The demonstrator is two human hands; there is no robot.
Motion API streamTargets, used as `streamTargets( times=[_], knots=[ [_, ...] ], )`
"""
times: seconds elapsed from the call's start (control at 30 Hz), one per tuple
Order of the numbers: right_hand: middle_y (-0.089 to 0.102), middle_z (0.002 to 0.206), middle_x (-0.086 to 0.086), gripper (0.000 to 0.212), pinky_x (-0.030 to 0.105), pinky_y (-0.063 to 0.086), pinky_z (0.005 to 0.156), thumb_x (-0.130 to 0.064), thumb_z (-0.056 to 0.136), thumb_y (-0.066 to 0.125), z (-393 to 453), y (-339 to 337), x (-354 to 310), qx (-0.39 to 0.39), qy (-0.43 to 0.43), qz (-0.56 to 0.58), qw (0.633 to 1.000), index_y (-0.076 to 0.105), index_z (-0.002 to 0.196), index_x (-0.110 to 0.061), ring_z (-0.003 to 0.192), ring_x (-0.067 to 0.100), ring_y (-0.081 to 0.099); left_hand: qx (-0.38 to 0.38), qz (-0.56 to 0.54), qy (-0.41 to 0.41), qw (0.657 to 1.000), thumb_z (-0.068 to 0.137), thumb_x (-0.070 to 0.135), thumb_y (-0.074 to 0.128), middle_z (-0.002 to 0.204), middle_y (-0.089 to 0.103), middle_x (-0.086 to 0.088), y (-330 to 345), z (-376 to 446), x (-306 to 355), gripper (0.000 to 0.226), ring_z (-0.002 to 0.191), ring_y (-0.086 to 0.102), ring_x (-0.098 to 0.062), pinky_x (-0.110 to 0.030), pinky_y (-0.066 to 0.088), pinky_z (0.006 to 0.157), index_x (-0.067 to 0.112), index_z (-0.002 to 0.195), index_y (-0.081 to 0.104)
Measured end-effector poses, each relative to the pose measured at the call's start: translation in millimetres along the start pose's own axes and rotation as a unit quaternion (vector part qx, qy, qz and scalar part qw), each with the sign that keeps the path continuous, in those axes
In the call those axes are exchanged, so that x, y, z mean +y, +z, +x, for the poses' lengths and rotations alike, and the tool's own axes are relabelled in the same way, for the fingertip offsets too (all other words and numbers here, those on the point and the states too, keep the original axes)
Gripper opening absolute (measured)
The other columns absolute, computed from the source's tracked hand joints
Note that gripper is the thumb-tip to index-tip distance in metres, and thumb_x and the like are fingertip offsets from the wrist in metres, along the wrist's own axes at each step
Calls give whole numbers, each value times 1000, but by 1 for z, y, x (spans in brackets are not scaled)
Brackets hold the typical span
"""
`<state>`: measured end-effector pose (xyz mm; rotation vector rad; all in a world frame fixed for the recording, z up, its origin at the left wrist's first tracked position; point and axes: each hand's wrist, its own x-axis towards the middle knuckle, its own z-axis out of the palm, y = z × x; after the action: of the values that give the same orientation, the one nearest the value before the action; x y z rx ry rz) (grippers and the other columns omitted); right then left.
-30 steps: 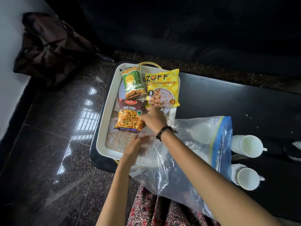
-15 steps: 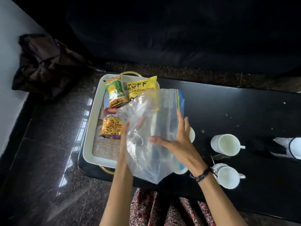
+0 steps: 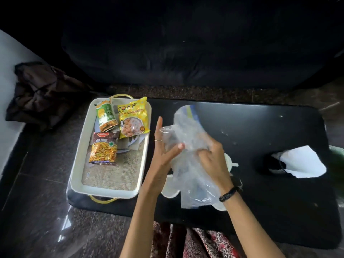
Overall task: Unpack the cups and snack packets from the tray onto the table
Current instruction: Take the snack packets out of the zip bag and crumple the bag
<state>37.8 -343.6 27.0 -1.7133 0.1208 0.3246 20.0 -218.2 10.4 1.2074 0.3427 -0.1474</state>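
Observation:
A white tray [image 3: 78, 164] with gold handles sits on the left end of the black table [image 3: 260, 211]. Three snack packets lie in it: a green one [image 3: 106, 117], a yellow soya chunks one [image 3: 134, 118] and a brown mixture one [image 3: 104, 148]. Both hands hold a crumpled clear plastic bag [image 3: 188, 146] above the table, right of the tray. My right hand [image 3: 212, 157] grips the bag from the right. My left hand [image 3: 163, 148] pinches it with the thumb, fingers raised. White cups [image 3: 170, 189] show partly under the bag and hands.
A white sheet of paper [image 3: 301, 162] lies over a dark object at the table's right end. A dark sofa [image 3: 186, 43] stands behind the table. A brown cloth bag [image 3: 41, 94] lies on the glossy floor at the left. Patterned fabric on my lap [image 3: 186, 243] is below.
The clear bag has moved right, off the tray, and is now crumpled between both hands over the cups. The camera view has shifted, so the tray sits further left.

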Motion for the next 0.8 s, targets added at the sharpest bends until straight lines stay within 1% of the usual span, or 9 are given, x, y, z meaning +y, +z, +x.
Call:
streamTargets(
  times=[0.1, 0.2, 0.27, 0.37, 0.47, 0.53, 0.63, 0.7, 0.8],
  knots=[
    [60, 53, -23, 47, 11, 36, 46, 5, 76, 42, -7, -17, -5, -58, 40, -72, 995, 64, 93, -33, 46, -3, 50, 40, 72, 30, 996, 71, 9, 68, 100, 67, 15, 24, -2, -7, 53, 88, 67, 2, -14, 53, 69, 31, 116, 50],
    [68, 81, -16, 32, 14, 48, 62, -9, 84, 50, -24, -32, -7, -112, 77, -41, 990, 60, 105, -31, 71, -2, 62, 139, 66, 49, 987, 68, 5, 57, 67, 61, 7, 50, -4, -8, 19, 56, 59, -1, -15, 47, 53, 17, 82, 52],
    [67, 105, -13, 31, 17, 51, 81, -20, 86, 61, -39, -41, -6, -125, 117, 71, 983, 57, 113, -35, 96, 2, 65, 178, 34, 70, 981, 74, 3, 53, 68, 57, 2, 64, -5, -8, 16, 58, 53, -10, -19, 45, 54, 16, 82, 50],
    [57, 123, -12, 50, 7, 48, 77, -40, 79, 67, -57, -60, -1, -52, 143, 185, 971, 48, 126, -42, 102, -10, 60, 280, 18, 92, 955, 87, 0, 49, 87, 56, 3, 78, -3, -11, 33, 77, 55, -16, -29, 48, 70, 33, 90, 50],
    [43, 138, -19, 68, 23, 44, 99, -55, 68, 64, -73, -75, 10, -29, 154, 186, 970, 34, 128, -60, 116, -13, 47, 359, 0, 97, 928, 90, 0, 46, 106, 56, 4, 85, -1, -14, 46, 95, 58, -19, -37, 49, 86, 46, 97, 43],
    [39, 141, -15, 83, 19, 46, 96, -51, 66, 74, -81, -70, 13, -21, 144, 208, 967, 25, 132, -60, 121, -12, 43, 342, 30, 105, 933, 88, -1, 46, 117, 56, -2, 91, -6, -18, 46, 105, 58, -22, -41, 48, 94, 40, 108, 42],
    [50, 132, -5, 91, 9, 50, 81, -37, 62, 74, -84, -56, 12, 42, 87, 244, 965, 27, 138, -49, 110, -7, 57, 230, 72, 107, 965, 87, -5, 47, 124, 54, -12, 105, -30, -33, 43, 114, 54, -30, -45, 45, 98, 18, 123, 44],
    [62, 121, -2, 82, 17, 52, 83, -28, 66, 77, -82, -55, 11, 76, 58, 246, 965, 36, 136, -42, 104, 3, 65, 160, 34, 89, 982, 85, 2, 51, 118, 58, -15, 109, -48, -40, 39, 105, 58, -32, -43, 50, 88, 15, 122, 47],
    [68, 114, 1, 68, 29, 52, 89, -16, 70, 79, -82, -65, 14, 73, 56, 221, 971, 50, 128, -38, 103, 15, 66, 91, 9, 66, 994, 79, 7, 53, 89, 68, -1, 109, -59, -47, 25, 78, 64, -12, -24, 54, 66, 18, 100, 60]
  ],
)
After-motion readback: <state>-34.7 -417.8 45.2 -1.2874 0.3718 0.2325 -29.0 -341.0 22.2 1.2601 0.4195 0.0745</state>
